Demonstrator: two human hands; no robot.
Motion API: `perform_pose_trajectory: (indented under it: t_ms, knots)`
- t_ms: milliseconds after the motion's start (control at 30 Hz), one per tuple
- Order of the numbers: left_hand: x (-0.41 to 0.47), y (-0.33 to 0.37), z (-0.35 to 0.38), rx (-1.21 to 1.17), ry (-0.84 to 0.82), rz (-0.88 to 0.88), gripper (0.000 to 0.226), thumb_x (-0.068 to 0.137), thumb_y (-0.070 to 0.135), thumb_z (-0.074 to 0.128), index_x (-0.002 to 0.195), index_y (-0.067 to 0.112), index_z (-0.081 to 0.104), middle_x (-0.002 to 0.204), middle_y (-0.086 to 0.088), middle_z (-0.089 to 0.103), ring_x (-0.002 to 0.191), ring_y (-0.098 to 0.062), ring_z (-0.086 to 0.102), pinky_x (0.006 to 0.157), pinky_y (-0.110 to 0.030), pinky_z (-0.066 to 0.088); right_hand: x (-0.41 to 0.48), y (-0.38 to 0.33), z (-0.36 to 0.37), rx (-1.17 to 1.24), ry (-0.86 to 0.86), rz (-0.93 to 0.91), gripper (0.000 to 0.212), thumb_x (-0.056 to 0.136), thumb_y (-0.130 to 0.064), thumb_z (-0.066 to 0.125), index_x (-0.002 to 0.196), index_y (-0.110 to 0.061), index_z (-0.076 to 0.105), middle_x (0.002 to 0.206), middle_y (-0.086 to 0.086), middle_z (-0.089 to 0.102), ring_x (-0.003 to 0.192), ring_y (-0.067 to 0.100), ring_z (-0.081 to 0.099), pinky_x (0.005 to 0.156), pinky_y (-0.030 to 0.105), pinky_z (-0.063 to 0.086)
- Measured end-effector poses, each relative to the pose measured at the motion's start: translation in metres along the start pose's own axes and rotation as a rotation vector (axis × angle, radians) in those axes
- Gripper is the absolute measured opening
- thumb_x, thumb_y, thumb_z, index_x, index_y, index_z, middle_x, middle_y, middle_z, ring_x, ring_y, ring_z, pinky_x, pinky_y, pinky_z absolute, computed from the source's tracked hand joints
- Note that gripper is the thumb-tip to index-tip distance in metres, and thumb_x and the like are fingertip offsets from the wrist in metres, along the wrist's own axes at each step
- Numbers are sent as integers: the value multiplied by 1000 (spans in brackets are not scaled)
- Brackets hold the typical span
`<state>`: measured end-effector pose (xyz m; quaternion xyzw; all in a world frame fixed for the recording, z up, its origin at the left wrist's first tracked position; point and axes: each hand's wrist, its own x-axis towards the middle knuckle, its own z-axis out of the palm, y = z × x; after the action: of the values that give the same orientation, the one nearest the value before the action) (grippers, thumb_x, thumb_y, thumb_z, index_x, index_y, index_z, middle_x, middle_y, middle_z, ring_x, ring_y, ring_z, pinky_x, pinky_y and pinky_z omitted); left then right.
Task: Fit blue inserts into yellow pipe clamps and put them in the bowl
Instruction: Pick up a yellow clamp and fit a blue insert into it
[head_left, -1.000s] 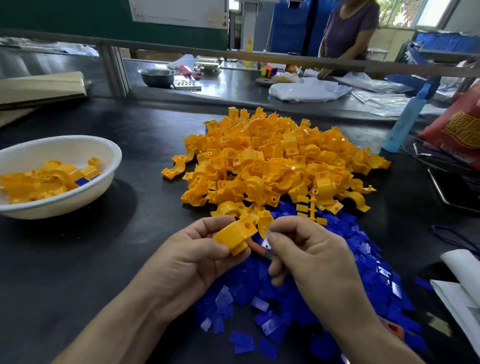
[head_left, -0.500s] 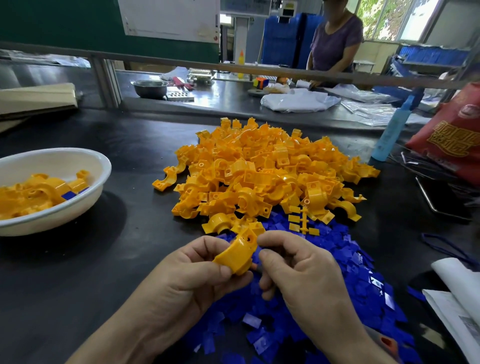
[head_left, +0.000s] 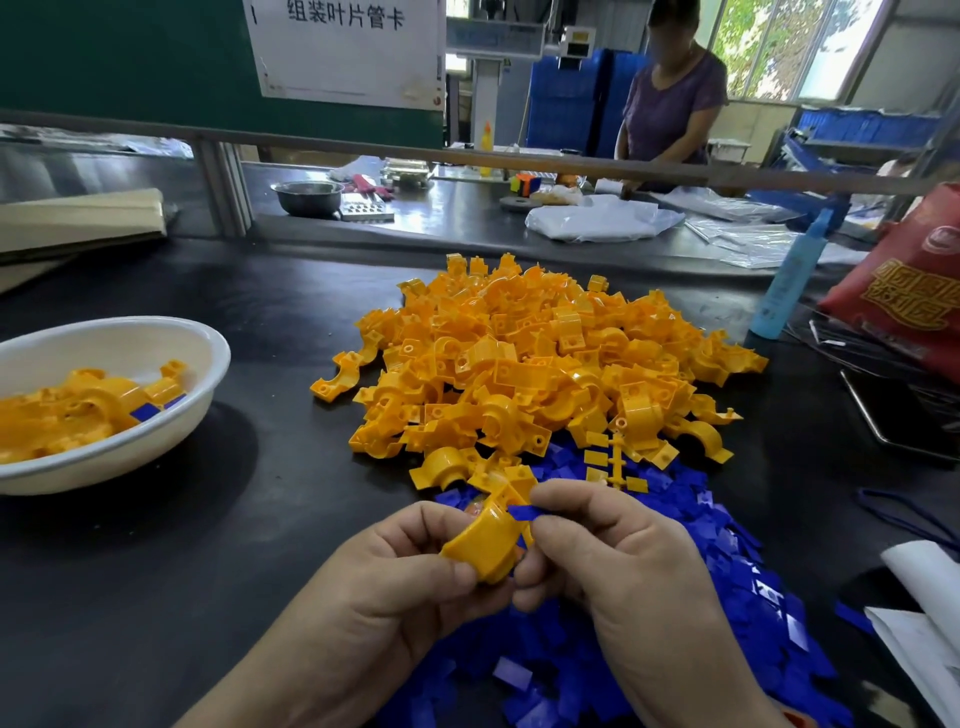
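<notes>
One white bowl (head_left: 171, 338) and one steel bowl (head_left: 307, 195) were there. Yellow clamps (head_left: 535, 364) and blue inserts (head_left: 727, 597) made one heap each, past counting. The left grip (head_left: 384, 587) held one clamp (head_left: 483, 545), the right grip (head_left: 623, 561) one insert (head_left: 522, 512). Also one blue bottle (head_left: 787, 280), one red bag (head_left: 904, 291), one other person (head_left: 670, 109).

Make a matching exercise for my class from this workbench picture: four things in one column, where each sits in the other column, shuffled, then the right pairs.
Things
1. white bowl
2. heap of yellow clamps
3. heap of blue inserts
4. light-blue bottle

Places
A. upright on the right, next to the red bag
B. beneath the left hand and right hand, nearest the camera
C. left side of the table
D. middle of the table

Pairs: 1-C, 2-D, 3-B, 4-A
</notes>
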<state>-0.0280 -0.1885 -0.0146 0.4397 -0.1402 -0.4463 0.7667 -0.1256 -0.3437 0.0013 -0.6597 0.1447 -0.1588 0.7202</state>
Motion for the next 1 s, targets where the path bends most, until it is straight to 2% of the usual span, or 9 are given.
perform_pose_trajectory:
  t_ms: [200,333,433,533,600,667,767,867,1000]
  knots:
    - [2,-1,0,-20,-7,-9,31,45,-8,79,75,0,73,89,-31,68,79,-38,71,65,-41,60,1,0,0,-224,5,-21,13,92,-25,54,93,-28,66,62,7,67,50,16,62,52,18,51]
    - [2,-2,2,17,-15,12,25,53,-17,73,72,0,74,88,-30,69,78,-38,72,63,-42,60,1,2,0,-345,40,-78,11,91,-27,56,88,-33,65,74,-5,67,59,9,64,55,17,51]
    - [1,-2,3,14,-50,14,23,57,-17,67,73,-2,72,91,-32,68,80,-42,71,64,-42,60,2,4,1,-354,44,-98,11,91,-25,57,87,-33,64,78,-10,67,66,8,65,57,15,51]
    - [1,-2,6,22,-92,36,26,52,-16,75,74,-1,73,91,-32,67,83,-43,70,67,-43,60,3,5,1,-334,60,-84,10,89,-29,58,85,-36,63,82,-13,67,72,7,64,58,16,52]
    - [1,-2,5,46,-94,55,27,49,-13,77,73,0,74,90,-30,68,84,-42,70,69,-43,60,5,6,0,-302,50,-40,6,87,-31,59,88,-32,64,80,-10,67,70,8,65,59,18,52]
    - [2,-2,2,91,-103,59,26,53,-12,78,74,2,74,93,-30,69,88,-42,70,72,-40,60,7,5,-2,-249,28,0,13,79,-36,61,89,-30,68,78,-6,68,68,8,65,60,19,51]
    - [3,-1,1,194,-113,45,27,55,3,83,81,5,76,98,-29,70,90,-39,70,73,-37,59,8,4,-4,-171,15,14,18,67,-36,65,83,-36,72,81,-3,71,73,11,67,63,22,52]
    - [7,-4,-5,233,52,47,45,56,21,87,95,3,73,96,-26,71,80,-37,71,64,-37,58,8,4,-3,-237,-16,-45,25,79,-22,69,83,-46,69,83,-13,70,75,7,67,62,19,53]
    - [6,-5,-6,444,111,104,42,62,43,81,102,32,75,102,-12,73,91,-30,70,77,-39,54,4,5,1,-426,-59,-113,34,84,-22,68,87,-55,63,91,-25,65,84,2,65,69,19,54]
